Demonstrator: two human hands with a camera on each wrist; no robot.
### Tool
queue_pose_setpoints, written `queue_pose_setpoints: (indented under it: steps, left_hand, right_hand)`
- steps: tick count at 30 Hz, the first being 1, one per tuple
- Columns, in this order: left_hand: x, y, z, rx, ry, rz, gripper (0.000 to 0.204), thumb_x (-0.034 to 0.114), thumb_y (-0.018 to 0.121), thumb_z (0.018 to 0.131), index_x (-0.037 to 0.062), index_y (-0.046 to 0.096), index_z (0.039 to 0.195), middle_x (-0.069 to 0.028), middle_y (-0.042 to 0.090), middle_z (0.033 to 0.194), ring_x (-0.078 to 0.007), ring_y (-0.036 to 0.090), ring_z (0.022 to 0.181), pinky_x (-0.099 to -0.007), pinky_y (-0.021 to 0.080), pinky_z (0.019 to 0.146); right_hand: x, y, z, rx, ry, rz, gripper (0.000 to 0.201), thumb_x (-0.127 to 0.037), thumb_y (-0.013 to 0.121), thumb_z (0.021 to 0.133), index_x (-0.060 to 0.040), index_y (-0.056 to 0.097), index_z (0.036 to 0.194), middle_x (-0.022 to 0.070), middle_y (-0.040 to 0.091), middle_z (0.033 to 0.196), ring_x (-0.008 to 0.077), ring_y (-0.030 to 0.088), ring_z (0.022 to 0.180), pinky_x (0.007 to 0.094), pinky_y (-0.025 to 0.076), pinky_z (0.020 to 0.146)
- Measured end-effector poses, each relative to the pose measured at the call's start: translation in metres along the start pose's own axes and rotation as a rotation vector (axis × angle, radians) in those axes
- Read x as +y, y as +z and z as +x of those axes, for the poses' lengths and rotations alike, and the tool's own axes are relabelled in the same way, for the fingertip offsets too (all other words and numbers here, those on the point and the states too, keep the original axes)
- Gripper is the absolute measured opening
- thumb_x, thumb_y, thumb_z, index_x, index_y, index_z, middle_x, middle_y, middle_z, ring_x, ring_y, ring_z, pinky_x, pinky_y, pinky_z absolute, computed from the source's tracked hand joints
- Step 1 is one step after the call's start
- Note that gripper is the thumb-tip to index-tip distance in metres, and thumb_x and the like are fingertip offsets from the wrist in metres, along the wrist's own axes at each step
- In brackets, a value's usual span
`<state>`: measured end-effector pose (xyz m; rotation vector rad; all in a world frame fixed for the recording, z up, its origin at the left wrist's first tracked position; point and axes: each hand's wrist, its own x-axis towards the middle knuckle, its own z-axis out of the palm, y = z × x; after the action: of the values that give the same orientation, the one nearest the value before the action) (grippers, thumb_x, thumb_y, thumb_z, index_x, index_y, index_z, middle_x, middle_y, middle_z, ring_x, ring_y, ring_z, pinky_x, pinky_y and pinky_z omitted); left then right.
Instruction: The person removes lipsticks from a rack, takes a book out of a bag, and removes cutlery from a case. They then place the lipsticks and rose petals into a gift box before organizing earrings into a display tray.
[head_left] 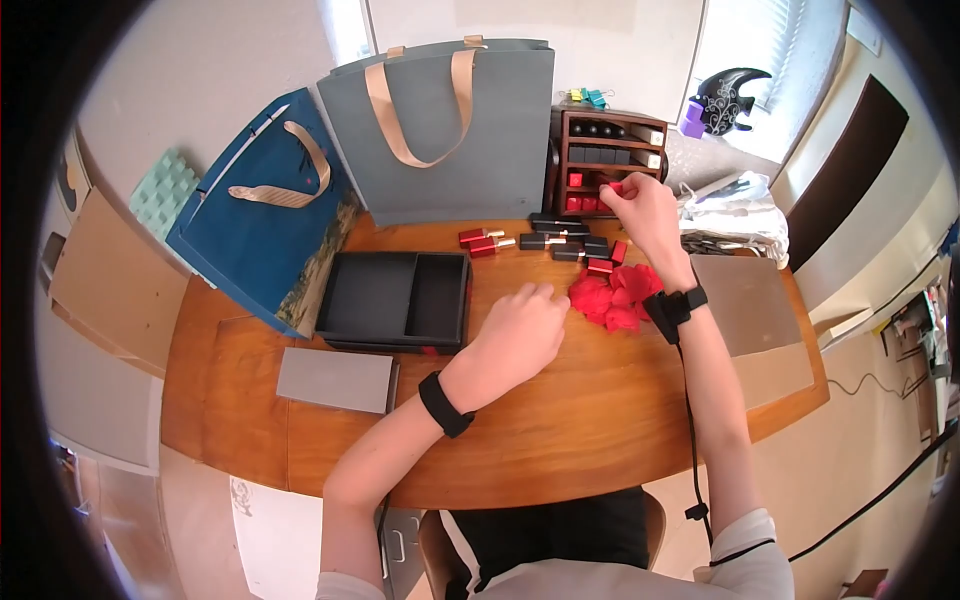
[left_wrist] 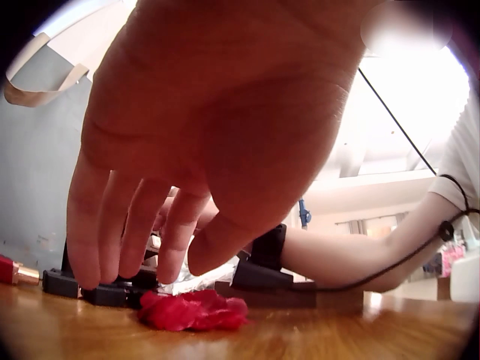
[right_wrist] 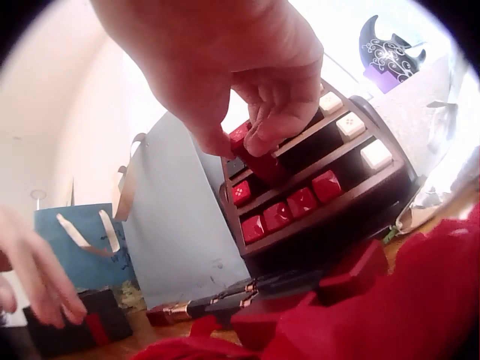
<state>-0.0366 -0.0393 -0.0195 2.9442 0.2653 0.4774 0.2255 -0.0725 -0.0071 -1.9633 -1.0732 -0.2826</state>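
My right hand (head_left: 648, 218) pinches a red lipstick (right_wrist: 262, 166) between thumb and fingers, held at the front of a small wooden rack (right_wrist: 390, 182). Red lipsticks (right_wrist: 291, 210) lie in a row in the rack's lowest compartment. White-ended ones (right_wrist: 351, 126) sit along its right side. Low over the table, my left hand (head_left: 515, 335) holds nothing, its fingers loosely bent and pointing down. Crumpled red petals (head_left: 610, 298) lie to its right. Behind them are black lipsticks (head_left: 545, 241) and red lipsticks with gold parts (head_left: 490, 244).
An open black box (head_left: 368, 298) with a divider stands left of my left hand, behind a flat grey box lid (head_left: 335, 380). A blue paper bag (head_left: 260, 225) and a large grey one (head_left: 500, 130) stand behind. Crumpled clear plastic (head_left: 735, 215) lies right of the rack.
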Motion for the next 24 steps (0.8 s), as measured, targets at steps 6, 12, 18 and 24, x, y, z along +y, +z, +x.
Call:
queue_pose_setpoints:
  steps: [6, 12, 18, 24]
  left_hand:
    - [0.002, 0.008, -0.003, -0.007, -0.027, -0.018, 0.013, 0.011, 0.066, 0.090, -0.0011, 0.066, 0.094, -0.0169, 0.064, 0.093, -0.0352, 0.066, 0.092, -0.0460, 0.058, 0.078]
    - [-0.004, -0.009, -0.012, 0.016, -0.083, 0.023, 0.013, 0.011, 0.068, 0.090, -0.0004, 0.067, 0.095, -0.0157, 0.065, 0.093, -0.0344, 0.066, 0.093, -0.0442, 0.058, 0.080]
    - [-0.013, -0.012, -0.016, 0.046, -0.098, 0.111, 0.014, 0.012, 0.069, 0.089, 0.0000, 0.068, 0.095, -0.0145, 0.066, 0.095, -0.0333, 0.065, 0.093, -0.0430, 0.057, 0.078]
    - [-0.008, -0.007, -0.018, -0.075, -0.001, 0.196, 0.012, 0.012, 0.069, 0.089, 0.0008, 0.067, 0.092, -0.0141, 0.066, 0.093, -0.0331, 0.065, 0.091, -0.0436, 0.056, 0.079]
  right_hand:
    - [-0.003, 0.018, 0.014, -0.094, -0.074, -0.031, 0.042, -0.040, 0.076, 0.088, 0.0025, 0.074, 0.088, 0.0216, 0.070, 0.075, 0.0395, 0.070, 0.077, 0.0461, 0.055, 0.072]
    - [0.002, 0.029, 0.021, -0.165, -0.040, -0.036, 0.042, -0.040, 0.075, 0.090, 0.0017, 0.076, 0.096, 0.0201, 0.073, 0.081, 0.0397, 0.072, 0.082, 0.0467, 0.057, 0.076]
    - [0.013, 0.023, 0.019, -0.227, -0.021, 0.048, 0.042, -0.038, 0.074, 0.091, 0.0013, 0.077, 0.106, 0.0208, 0.074, 0.085, 0.0383, 0.073, 0.089, 0.0440, 0.057, 0.082]
    - [0.029, -0.013, 0.011, -0.228, 0.016, -0.056, 0.031, -0.032, 0.075, 0.090, -0.0020, 0.077, 0.094, 0.0198, 0.075, 0.088, 0.0370, 0.073, 0.089, 0.0452, 0.057, 0.082]
